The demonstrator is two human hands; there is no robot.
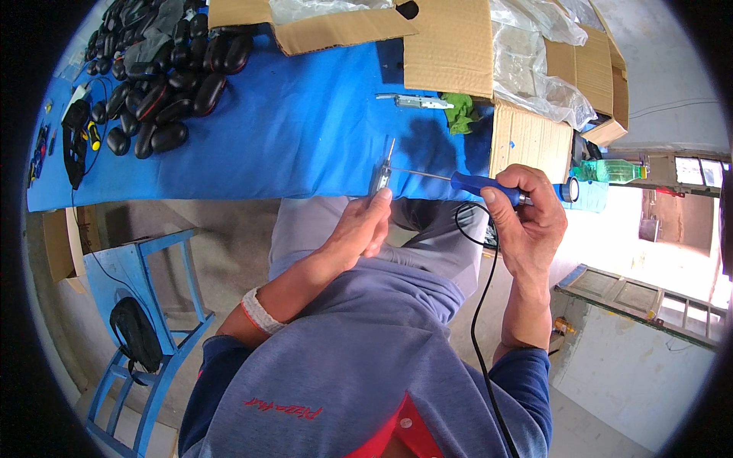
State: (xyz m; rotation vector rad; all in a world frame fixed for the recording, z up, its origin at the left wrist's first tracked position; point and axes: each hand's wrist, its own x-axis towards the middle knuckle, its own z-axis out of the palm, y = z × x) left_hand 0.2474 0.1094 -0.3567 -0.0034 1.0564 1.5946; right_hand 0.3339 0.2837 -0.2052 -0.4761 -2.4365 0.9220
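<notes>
My left hand (pixel 363 225) is closed on a small metal part (pixel 380 177) with a thin rod sticking up from it, held by the front edge of the blue cloth-covered table (pixel 298 153). My right hand (pixel 527 214) grips a blue-handled screwdriver (pixel 481 185), whose shaft reaches left to the metal part. Another metal part (pixel 420 102) lies farther back on the cloth, beside a crumpled green cloth (pixel 458 111). A black cable (pixel 477 320) hangs in loops below my right hand and runs down over my shirt.
Many black oval cases (pixel 206 91) cover the back left, near small tools (pixel 94 136). Cardboard boxes (pixel 443 57) with clear plastic (pixel 534 91) stand at the back, a green plastic bottle (pixel 611 171) at right. A blue chair (pixel 122 263) with a black bag (pixel 134 332) stands left.
</notes>
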